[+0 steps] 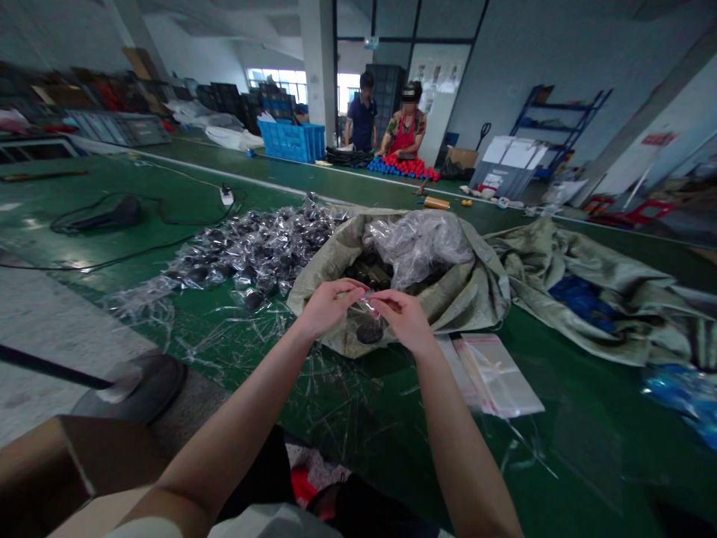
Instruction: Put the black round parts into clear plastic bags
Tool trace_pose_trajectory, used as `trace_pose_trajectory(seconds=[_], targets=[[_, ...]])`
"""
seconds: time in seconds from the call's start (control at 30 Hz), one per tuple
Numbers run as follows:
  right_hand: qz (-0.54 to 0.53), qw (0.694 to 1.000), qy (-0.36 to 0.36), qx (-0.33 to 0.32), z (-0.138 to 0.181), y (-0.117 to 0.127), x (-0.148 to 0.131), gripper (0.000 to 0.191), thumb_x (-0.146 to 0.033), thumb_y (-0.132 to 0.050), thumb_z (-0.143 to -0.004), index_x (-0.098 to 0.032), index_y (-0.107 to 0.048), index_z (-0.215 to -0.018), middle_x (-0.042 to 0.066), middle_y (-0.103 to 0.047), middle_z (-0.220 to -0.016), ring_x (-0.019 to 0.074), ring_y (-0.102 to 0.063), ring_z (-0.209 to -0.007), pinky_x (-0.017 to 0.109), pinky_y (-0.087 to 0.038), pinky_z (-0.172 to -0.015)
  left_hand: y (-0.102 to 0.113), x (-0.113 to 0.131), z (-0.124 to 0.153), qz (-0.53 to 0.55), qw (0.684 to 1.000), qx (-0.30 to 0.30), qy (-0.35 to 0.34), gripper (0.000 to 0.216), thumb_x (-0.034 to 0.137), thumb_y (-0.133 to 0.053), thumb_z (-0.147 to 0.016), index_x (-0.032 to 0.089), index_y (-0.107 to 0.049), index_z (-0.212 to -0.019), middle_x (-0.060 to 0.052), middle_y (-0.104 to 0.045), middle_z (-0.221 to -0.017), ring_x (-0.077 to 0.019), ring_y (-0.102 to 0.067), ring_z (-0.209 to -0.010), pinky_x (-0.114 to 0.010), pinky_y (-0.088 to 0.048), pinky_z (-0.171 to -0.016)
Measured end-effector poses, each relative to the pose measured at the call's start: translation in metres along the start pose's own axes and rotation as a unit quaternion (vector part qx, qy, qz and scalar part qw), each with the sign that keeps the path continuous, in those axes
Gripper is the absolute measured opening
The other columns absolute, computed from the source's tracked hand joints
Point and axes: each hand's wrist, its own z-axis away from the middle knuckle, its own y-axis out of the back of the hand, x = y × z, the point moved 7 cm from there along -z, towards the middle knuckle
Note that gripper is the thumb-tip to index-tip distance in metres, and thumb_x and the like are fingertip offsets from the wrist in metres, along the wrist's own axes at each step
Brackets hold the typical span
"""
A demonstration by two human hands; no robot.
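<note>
My left hand (328,305) and my right hand (404,317) meet in front of me, both pinching the top of a small clear plastic bag (367,317) with a dark round part (370,332) hanging inside it. They hover over the near edge of an open woven sack (470,291) that holds more dark parts under crumpled clear plastic (417,243). A flat stack of empty clear bags (493,373) lies on the green floor just right of my right forearm.
A heap of bagged dark parts (258,250) lies left of the sack. Another grey-green sack (594,291) with blue items lies to the right. Black cables (112,217) run at left. Two people (392,123) work far back beside blue crates (291,140).
</note>
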Motion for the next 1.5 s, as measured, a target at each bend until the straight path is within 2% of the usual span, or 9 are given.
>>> trace_pose_trajectory(seconds=[0.17, 0.37, 0.67, 0.93, 1.07, 1.17, 1.23, 1.37, 1.5], targets=[[-0.001, 1.000, -0.019, 0.011, 0.000, -0.005, 0.006, 0.021, -0.037, -0.063, -0.079, -0.019, -0.069, -0.088, 0.002, -0.069, -0.075, 0.0161, -0.063, -0.065, 0.029, -0.055, -0.061, 0.011, 0.026, 0.018, -0.241, 0.949, 0.160, -0.129, 0.015, 0.030, -0.063, -0.085, 0.022, -0.073, -0.092, -0.007, -0.071, -0.098, -0.0215, -0.060, -0.097, -0.042, -0.039, -0.092], [0.093, 0.995, 0.043, -0.012, 0.004, -0.012, -0.003, 0.019, -0.031, -0.054, -0.086, -0.020, -0.067, -0.092, 0.003, -0.069, -0.085, 0.0158, -0.064, -0.075, 0.027, -0.055, -0.067, -0.004, 0.040, 0.029, -0.356, 0.895, 0.155, -0.220, 0.013, 0.025, -0.061, -0.087, 0.024, -0.074, -0.091, -0.004, -0.073, -0.090, -0.0205, -0.058, -0.090, -0.043, -0.036, -0.086], [0.184, 0.978, 0.099, -0.013, 0.008, -0.020, -0.013, 0.020, -0.023, -0.050, -0.087, -0.019, -0.068, -0.094, 0.005, -0.070, -0.092, 0.0158, -0.064, -0.082, 0.026, -0.053, -0.073, -0.006, 0.036, 0.028, -0.373, 0.889, 0.149, -0.222, 0.012, 0.021, -0.059, -0.086, 0.021, -0.069, -0.079, -0.001, -0.071, -0.082, -0.0176, -0.059, -0.083, -0.040, -0.036, -0.087], [0.216, 0.974, 0.071, -0.015, 0.009, -0.022, -0.016, 0.018, -0.024, -0.052, -0.085, -0.020, -0.069, -0.090, 0.004, -0.071, -0.087, 0.0175, -0.064, -0.078, 0.029, -0.052, -0.073, -0.002, 0.015, 0.022, -0.309, 0.928, 0.144, -0.150, 0.008, 0.019, -0.058, -0.082, 0.021, -0.064, -0.078, -0.004, -0.069, -0.084, -0.0205, -0.060, -0.089, -0.041, -0.037, -0.090], [0.217, 0.974, 0.059, -0.017, 0.009, -0.020, -0.013, 0.015, -0.024, -0.054, -0.084, -0.021, -0.069, -0.086, 0.003, -0.071, -0.081, 0.0180, -0.065, -0.076, 0.030, -0.052, -0.073, 0.010, 0.001, 0.021, -0.218, 0.951, 0.210, -0.069, 0.003, 0.019, -0.059, -0.078, 0.020, -0.062, -0.076, -0.005, -0.068, -0.085, -0.0213, -0.060, -0.091, -0.040, -0.040, -0.092], [0.164, 0.986, 0.035, 0.003, 0.008, -0.015, -0.007, 0.014, -0.029, -0.056, -0.084, -0.022, -0.068, -0.087, 0.003, -0.071, -0.080, 0.0188, -0.066, -0.076, 0.030, -0.053, -0.070, 0.025, -0.022, 0.018, 0.009, 0.963, 0.265, 0.040, 0.008, 0.024, -0.055, -0.081, 0.018, -0.060, -0.078, -0.006, -0.068, -0.086, -0.0191, -0.062, -0.087, -0.037, -0.046, -0.088], [0.122, 0.992, 0.023, 0.026, 0.007, -0.011, -0.003, 0.016, -0.033, -0.056, -0.085, -0.022, -0.067, -0.089, 0.003, -0.071, -0.080, 0.0185, -0.067, -0.073, 0.030, -0.055, -0.068, 0.033, -0.041, 0.016, 0.230, 0.926, 0.281, 0.106, 0.013, 0.026, -0.051, -0.085, 0.017, -0.057, -0.077, -0.006, -0.067, -0.086, -0.0171, -0.064, -0.084, -0.034, -0.050, -0.084], [0.095, 0.990, 0.041, 0.097, 0.007, 0.000, -0.004, 0.022, -0.039, -0.057, -0.086, -0.022, -0.067, -0.094, 0.004, -0.071, -0.081, 0.0184, -0.067, -0.072, 0.032, -0.056, -0.071, 0.051, -0.072, 0.019, 0.527, 0.779, 0.302, 0.156, 0.013, 0.014, -0.050, -0.081, 0.018, -0.046, -0.069, 0.003, -0.053, -0.060, -0.0067, -0.056, -0.058, -0.019, -0.050, -0.063], [0.091, 0.986, 0.052, 0.127, 0.009, 0.006, -0.008, 0.025, -0.042, -0.057, -0.086, -0.022, -0.068, -0.095, 0.005, -0.071, -0.082, 0.0192, -0.067, -0.074, 0.032, -0.056, -0.071, 0.057, -0.092, 0.036, 0.569, 0.765, 0.251, 0.170, 0.013, 0.010, -0.055, -0.075, 0.018, -0.046, -0.070, 0.011, -0.026, -0.048, -0.0029, -0.024, -0.036, -0.015, -0.024, -0.035]])
